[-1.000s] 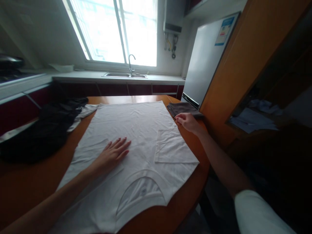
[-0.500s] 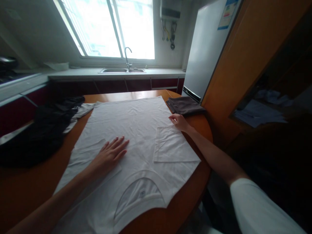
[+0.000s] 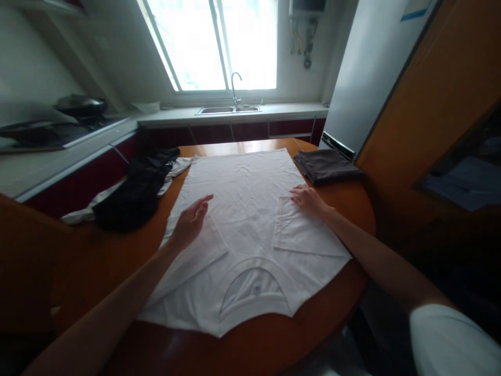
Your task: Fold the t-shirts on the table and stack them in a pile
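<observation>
A white T-shirt [image 3: 246, 209] lies spread on the wooden table [image 3: 270, 344], its collar toward me and both sleeves folded inward over the body. Just above the left sleeve is my left hand [image 3: 191, 222], turned on its edge with fingers stretched out and nothing in them. My right hand [image 3: 308, 199] rests palm down at the upper edge of the folded right sleeve, fingers out along the cloth. Part of the left side of the shirt is hidden under my left forearm.
Black and white clothes [image 3: 133, 193] lie at the table's left edge. A folded dark grey garment [image 3: 329, 166] is at the far right, near the fridge [image 3: 352, 78]. Behind the table stand a counter with a sink [image 3: 219, 110] and a stove with a wok [image 3: 80, 106].
My left hand has lifted from lying flat and turned on its side. My right hand has gone from a pinch at the shirt's edge to lying on the sleeve. The view has swung left.
</observation>
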A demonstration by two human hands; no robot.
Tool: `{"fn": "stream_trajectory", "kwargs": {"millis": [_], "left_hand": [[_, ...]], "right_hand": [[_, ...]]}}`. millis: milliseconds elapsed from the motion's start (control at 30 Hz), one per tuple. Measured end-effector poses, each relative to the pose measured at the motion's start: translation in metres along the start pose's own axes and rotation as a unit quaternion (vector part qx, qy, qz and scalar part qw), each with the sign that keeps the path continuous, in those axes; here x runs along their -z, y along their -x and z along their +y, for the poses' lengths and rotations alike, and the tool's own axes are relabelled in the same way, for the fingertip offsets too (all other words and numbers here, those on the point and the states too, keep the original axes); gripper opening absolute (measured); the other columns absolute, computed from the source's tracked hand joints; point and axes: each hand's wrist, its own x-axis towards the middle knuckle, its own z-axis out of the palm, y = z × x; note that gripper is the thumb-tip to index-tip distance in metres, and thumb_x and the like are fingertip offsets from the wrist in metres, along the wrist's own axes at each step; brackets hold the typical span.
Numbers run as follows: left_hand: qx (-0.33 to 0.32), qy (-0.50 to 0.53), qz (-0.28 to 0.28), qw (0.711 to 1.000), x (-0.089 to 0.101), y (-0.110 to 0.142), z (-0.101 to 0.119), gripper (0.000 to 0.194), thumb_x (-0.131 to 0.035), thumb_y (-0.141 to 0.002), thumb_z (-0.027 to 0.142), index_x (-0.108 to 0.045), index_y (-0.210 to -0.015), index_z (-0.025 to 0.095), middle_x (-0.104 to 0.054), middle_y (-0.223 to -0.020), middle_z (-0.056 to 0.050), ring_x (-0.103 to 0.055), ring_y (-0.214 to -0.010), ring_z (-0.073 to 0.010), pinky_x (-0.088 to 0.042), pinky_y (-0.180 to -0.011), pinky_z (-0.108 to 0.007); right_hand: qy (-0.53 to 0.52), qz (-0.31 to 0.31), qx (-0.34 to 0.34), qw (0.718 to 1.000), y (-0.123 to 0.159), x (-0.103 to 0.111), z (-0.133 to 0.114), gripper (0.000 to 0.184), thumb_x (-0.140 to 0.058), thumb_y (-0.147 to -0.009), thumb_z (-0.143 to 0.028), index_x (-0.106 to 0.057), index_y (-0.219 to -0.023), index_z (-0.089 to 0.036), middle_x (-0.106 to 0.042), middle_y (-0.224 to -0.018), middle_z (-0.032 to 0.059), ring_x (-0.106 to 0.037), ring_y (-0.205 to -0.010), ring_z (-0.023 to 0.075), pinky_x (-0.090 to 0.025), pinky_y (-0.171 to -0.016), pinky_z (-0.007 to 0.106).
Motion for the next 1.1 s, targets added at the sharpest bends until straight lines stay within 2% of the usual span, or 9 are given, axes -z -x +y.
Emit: {"fn": "stream_trajectory", "kwargs": {"millis": [67,167,333,600,800,900,1000,1033,1100], "left_hand": [[0.010,0.039,0.036,0.999,0.008,-0.003,-0.002,0.064,-0.037,-0.097,0.064,-0.067,-0.125,0.014,-0.068,-0.130,-0.012,-0.061,-0.124,-0.0294,-0.043,-0.110,-0.042],[0.023,0.084,0.060,0.994,0.010,-0.005,-0.007,0.056,-0.041,-0.096,0.058,-0.067,-0.119,0.014,-0.072,-0.123,-0.014,-0.063,-0.120,-0.0279,-0.044,-0.109,-0.041],[0.045,0.096,0.040,0.994,0.000,-0.002,-0.009,0.053,-0.043,-0.093,0.056,-0.067,-0.115,0.014,-0.073,-0.118,-0.014,-0.066,-0.114,-0.0282,-0.045,-0.106,-0.043],[0.054,0.098,0.023,0.993,-0.003,0.000,-0.003,0.055,-0.043,-0.091,0.059,-0.066,-0.113,0.014,-0.074,-0.115,-0.015,-0.066,-0.112,-0.0291,-0.046,-0.103,-0.043],[0.057,0.086,0.009,0.995,-0.003,0.001,0.001,0.054,-0.043,-0.089,0.057,-0.066,-0.111,0.014,-0.074,-0.115,-0.015,-0.066,-0.111,-0.0292,-0.046,-0.103,-0.043],[0.053,0.078,0.010,0.995,-0.002,0.000,0.000,0.053,-0.044,-0.089,0.057,-0.067,-0.110,0.014,-0.074,-0.115,-0.014,-0.066,-0.111,-0.0290,-0.047,-0.101,-0.042],[0.052,0.070,0.006,0.996,-0.002,0.000,-0.002,0.053,-0.043,-0.089,0.056,-0.067,-0.111,0.015,-0.074,-0.116,-0.013,-0.066,-0.112,-0.0284,-0.048,-0.100,-0.041],[0.052,0.067,0.005,0.996,-0.002,0.000,-0.002,0.053,-0.043,-0.089,0.056,-0.067,-0.112,0.015,-0.074,-0.116,-0.013,-0.066,-0.111,-0.0284,-0.048,-0.099,-0.041],[0.051,0.063,0.002,0.997,-0.003,0.000,-0.003,0.053,-0.043,-0.089,0.057,-0.067,-0.112,0.015,-0.074,-0.116,-0.012,-0.066,-0.111,-0.0286,-0.049,-0.098,-0.041]], "right_hand": [[0.010,0.002,-0.034,0.999,-0.002,0.001,0.002,0.023,-0.062,-0.094,-0.025,-0.075,-0.109,-0.015,-0.072,-0.110,0.0118,-0.064,-0.105,0.0237,-0.046,-0.097,0.033],[0.004,-0.015,-0.067,0.998,-0.006,0.002,0.005,0.017,-0.063,-0.093,-0.026,-0.077,-0.095,-0.017,-0.074,-0.099,0.0085,-0.066,-0.095,0.0207,-0.047,-0.088,0.028],[0.014,-0.033,-0.115,0.993,-0.013,-0.002,0.007,0.012,-0.066,-0.089,-0.026,-0.075,-0.089,-0.019,-0.076,-0.093,0.0052,-0.067,-0.087,0.0182,-0.045,-0.078,0.026],[0.028,-0.009,-0.166,0.986,-0.015,-0.003,0.012,0.012,-0.063,-0.091,-0.025,-0.073,-0.092,-0.018,-0.075,-0.098,0.0079,-0.067,-0.094,0.0213,-0.044,-0.080,0.030],[0.027,0.002,-0.158,0.987,-0.014,0.001,0.014,0.015,-0.060,-0.091,-0.026,-0.073,-0.093,-0.019,-0.074,-0.102,0.0083,-0.065,-0.098,0.0219,-0.045,-0.086,0.030],[0.010,0.058,-0.135,0.989,-0.013,0.012,0.023,0.025,-0.049,-0.092,-0.019,-0.073,-0.100,-0.017,-0.073,-0.108,0.0106,-0.064,-0.103,0.0232,-0.046,-0.093,0.032],[-0.030,0.133,-0.120,0.983,-0.008,0.022,0.032,0.036,-0.042,-0.087,-0.011,-0.074,-0.102,-0.016,-0.074,-0.106,0.0116,-0.065,-0.103,0.0246,-0.049,-0.094,0.034],[-0.038,0.143,-0.121,0.982,-0.006,0.023,0.034,0.038,-0.040,-0.086,-0.010,-0.074,-0.104,-0.016,-0.074,-0.107,0.0117,-0.066,-0.103,0.0248,-0.050,-0.095,0.035],[-0.045,0.125,-0.109,0.985,-0.002,0.020,0.035,0.042,-0.039,-0.086,-0.010,-0.073,-0.110,-0.015,-0.074,-0.112,0.0120,-0.066,-0.108,0.0244,-0.049,-0.099,0.035]]}}
